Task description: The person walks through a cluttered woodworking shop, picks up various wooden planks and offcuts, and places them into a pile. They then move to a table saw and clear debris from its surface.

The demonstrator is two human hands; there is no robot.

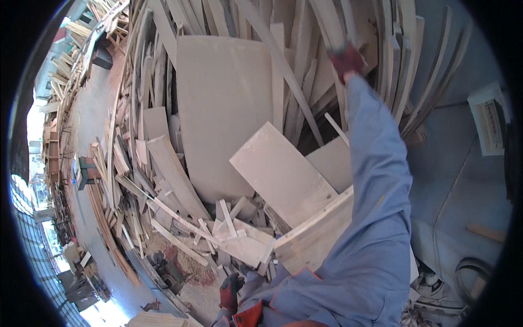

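Note:
Far out in front, my right hand [347, 62], in a red and dark work glove, is closed around a long wooden board [325, 22] among the upright timber. Motion blur softens its fingers. Low by my body, my left hand [230, 292] wears a similar glove; its fingers look curled, and whether they hold anything is unclear. A large wide wooden panel [224, 110] leans in the stack left of my right arm. Nearer to me, a smaller rectangular board [284, 173] lies tilted beside a plank on edge [314, 227].
Wood offcuts [233, 229] and sawdust [192, 261] cover the floor near my left hand. More long boards [402, 61] lean against the grey wall [433, 171] at right, where a white-framed box [488, 118] is mounted. A concrete aisle [92, 106] runs along the left.

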